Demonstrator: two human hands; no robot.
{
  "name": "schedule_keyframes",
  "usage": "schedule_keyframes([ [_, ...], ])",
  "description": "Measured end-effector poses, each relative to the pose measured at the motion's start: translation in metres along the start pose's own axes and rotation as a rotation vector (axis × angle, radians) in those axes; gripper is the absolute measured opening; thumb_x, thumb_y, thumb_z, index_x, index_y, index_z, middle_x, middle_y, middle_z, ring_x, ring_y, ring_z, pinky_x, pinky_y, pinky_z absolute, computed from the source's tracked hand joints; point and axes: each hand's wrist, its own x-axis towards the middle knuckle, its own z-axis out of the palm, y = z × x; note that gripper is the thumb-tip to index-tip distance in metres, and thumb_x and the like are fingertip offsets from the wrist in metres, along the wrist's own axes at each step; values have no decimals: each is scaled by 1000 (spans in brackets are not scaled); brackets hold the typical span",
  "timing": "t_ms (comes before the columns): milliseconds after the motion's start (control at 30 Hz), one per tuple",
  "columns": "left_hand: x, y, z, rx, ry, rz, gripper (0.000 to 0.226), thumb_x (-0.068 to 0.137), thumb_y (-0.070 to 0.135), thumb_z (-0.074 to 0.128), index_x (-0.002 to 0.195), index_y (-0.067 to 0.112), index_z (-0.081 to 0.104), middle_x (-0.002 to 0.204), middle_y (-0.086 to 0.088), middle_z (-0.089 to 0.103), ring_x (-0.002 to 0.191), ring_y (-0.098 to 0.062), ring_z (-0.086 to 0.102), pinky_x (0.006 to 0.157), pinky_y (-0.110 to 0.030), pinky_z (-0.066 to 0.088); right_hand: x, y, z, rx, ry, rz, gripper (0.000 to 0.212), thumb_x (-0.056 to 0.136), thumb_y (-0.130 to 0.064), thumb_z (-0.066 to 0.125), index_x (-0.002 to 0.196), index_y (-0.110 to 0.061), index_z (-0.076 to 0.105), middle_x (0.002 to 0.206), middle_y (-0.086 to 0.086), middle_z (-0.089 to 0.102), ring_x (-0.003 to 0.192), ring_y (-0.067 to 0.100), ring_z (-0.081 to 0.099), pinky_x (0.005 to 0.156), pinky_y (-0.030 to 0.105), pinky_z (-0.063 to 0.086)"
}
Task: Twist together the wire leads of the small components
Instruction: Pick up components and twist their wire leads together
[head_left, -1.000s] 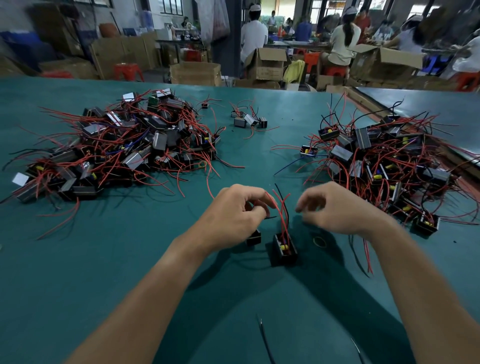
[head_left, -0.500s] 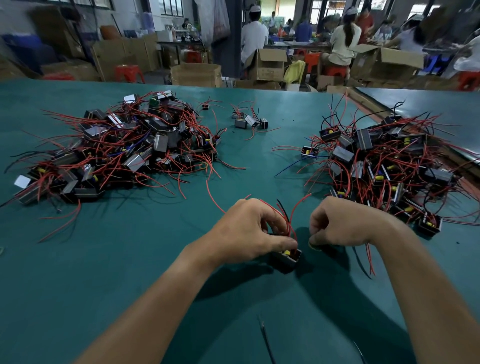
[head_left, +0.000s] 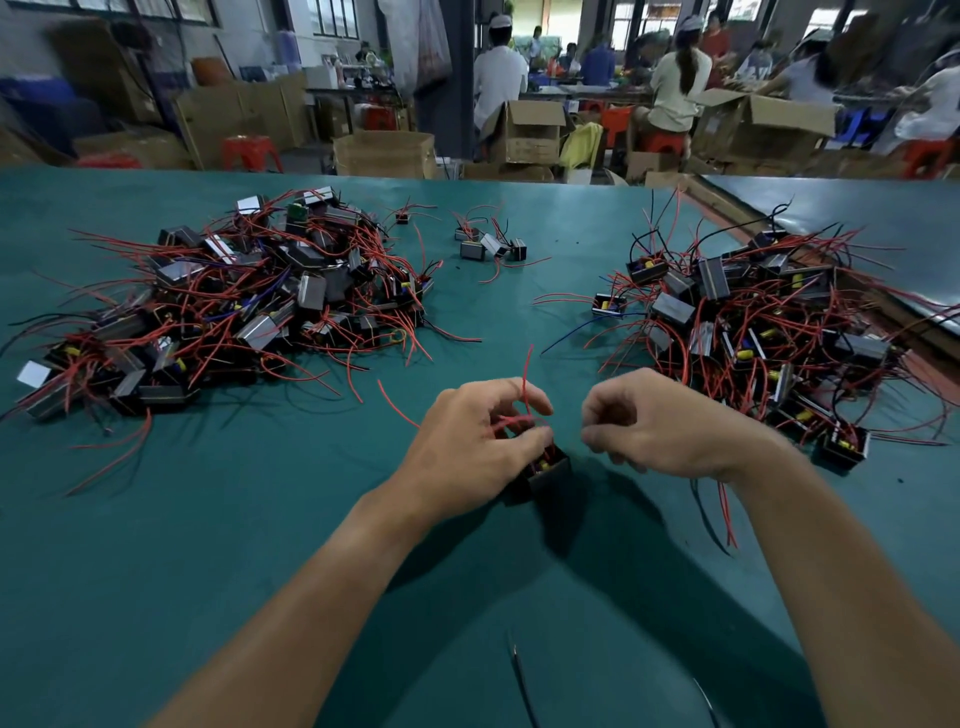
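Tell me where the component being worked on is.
Head view, near centre: the black component is held by the left hand over the green table, just left of the right hand.

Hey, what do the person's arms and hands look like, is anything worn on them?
The left hand and right hand are bare: no gloves, rings or watch visible. The left forearm and right forearm are uncovered down to the view's bottom edge, with no sleeve, bracelet or marking showing.
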Motion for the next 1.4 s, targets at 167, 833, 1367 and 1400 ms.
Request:
schedule_keyframes([
  [167, 2, 1, 3, -126, -96, 0, 10, 93, 23, 62, 90, 20, 72, 71, 8, 64, 59, -8, 49, 60, -25, 42, 0, -8, 0, 410, 137, -117, 8, 89, 6, 62, 89, -1, 64, 61, 4, 61, 45, 12, 51, 46, 22, 46],
  [833, -2, 10, 9, -231, -184, -42, 28, 90, 36, 51, 73, 21, 67, 57, -1, 56, 49, -14, 44, 48, -25, 36, -2, -30, 17, 666, 209, -332, 15, 89, 5, 61, 84, -6, 70, 59, -4, 64, 45, 11, 47, 46, 20, 44],
  [1367, -3, 16, 12, -133, -153, 42, 24, 77, 15, 60, 97, 1, 60, 64, -17, 51, 56, -21, 40, 51, -43, 40, -5, -43, 32, 590, 170, -393, 17, 87, 3, 66, 87, -14, 71, 67, -3, 68, 51, 3, 52, 45, 18, 42],
  [1400, -4, 16, 12, -82, -139, 45, 23, 76, 17, 58, 95, 4, 61, 59, -7, 48, 53, -20, 41, 49, -39, 41, -5, -44, 33, 593, 187, -401, 15, 86, 2, 66, 86, -13, 71, 64, -5, 67, 50, 2, 52, 46, 16, 42],
])
